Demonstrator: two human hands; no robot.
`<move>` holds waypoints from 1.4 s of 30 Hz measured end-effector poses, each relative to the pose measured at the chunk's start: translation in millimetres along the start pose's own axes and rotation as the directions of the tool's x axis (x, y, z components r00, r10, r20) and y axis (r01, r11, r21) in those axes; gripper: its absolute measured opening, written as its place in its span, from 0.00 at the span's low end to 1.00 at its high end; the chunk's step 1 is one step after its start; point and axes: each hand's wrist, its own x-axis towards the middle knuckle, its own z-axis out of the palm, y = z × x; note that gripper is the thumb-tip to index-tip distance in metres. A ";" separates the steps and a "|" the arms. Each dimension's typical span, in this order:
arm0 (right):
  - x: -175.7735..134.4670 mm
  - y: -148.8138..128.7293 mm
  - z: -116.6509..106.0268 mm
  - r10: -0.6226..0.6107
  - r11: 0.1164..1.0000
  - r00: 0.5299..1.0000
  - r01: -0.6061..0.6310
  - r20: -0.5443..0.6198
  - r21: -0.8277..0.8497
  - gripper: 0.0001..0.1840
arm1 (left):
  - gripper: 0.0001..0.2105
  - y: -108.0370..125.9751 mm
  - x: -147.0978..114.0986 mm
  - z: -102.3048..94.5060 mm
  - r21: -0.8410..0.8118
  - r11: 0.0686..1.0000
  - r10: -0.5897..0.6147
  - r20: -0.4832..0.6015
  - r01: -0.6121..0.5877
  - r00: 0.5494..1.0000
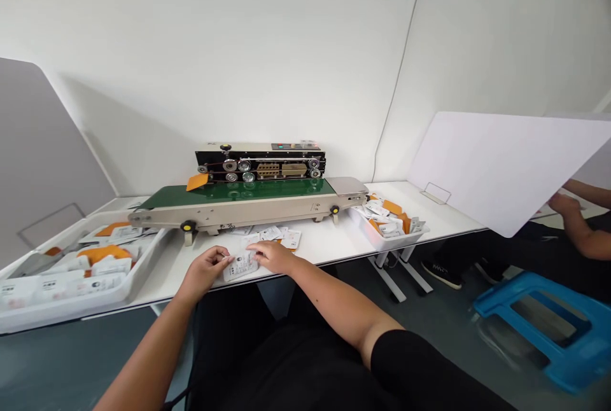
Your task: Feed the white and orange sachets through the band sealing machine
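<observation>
A white printed packet (242, 266) is at the table's front edge, between my two hands. My left hand (208, 271) pinches its left corner, and my right hand (268, 256) has its fingers closed on the upper right corner. More white packets (271, 233) lie just behind, partly under the front of a band sealing machine (260, 163). An orange packet (197, 182) sticks out at the left end of its sealing head, above the green conveyor belt (167, 196).
A white bin (138, 271) of white and orange packets stands on the left. Another bin (382, 242) of packets is at the right. White divider panels (496, 163) flank the table. At far right are another person's hand (564, 203) and a blue stool (539, 315).
</observation>
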 end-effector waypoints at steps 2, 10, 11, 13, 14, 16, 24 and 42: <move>0.4 2.0 0.8 0.058 0.997 0.998 -0.058 -0.002 0.041 0.19 | 0.24 -2.2 -0.3 0.4 -0.043 0.999 -0.013 -0.002 0.012 1.000; -0.8 7.4 1.1 0.122 0.964 0.992 -0.114 -0.016 0.241 0.16 | 0.25 -2.4 0.0 1.6 -0.101 0.994 -0.046 -0.018 0.044 0.999; -0.9 7.7 0.6 0.128 0.957 0.992 -0.123 -0.003 0.263 0.16 | 0.25 -2.0 -0.2 1.9 -0.096 0.994 -0.043 -0.011 0.042 0.999; -1.0 7.6 -0.7 0.134 0.947 0.990 -0.143 0.050 0.287 0.15 | 0.24 -2.4 -0.8 2.3 -0.075 0.997 -0.034 0.015 0.035 0.999; -0.9 7.3 -1.3 0.135 0.945 0.987 -0.153 0.081 0.288 0.15 | 0.23 -3.3 -1.1 2.4 -0.058 0.998 -0.028 0.032 0.030 0.999; -0.7 6.0 -1.8 0.138 0.945 0.982 -0.170 0.131 0.278 0.14 | 0.23 -5.5 -1.9 2.2 -0.024 0.999 -0.020 0.068 0.021 0.997; 9.3 6.1 -45.5 0.155 0.925 0.961 -0.222 0.229 0.308 0.08 | 0.23 0.7 -5.7 2.5 -0.072 0.997 0.018 0.074 -0.012 0.997; 47.0 146.3 -256.3 0.798 0.600 0.260 -0.429 -0.544 0.675 0.02 | 0.19 -0.5 -7.3 4.5 -0.001 0.999 0.048 0.017 -0.048 0.999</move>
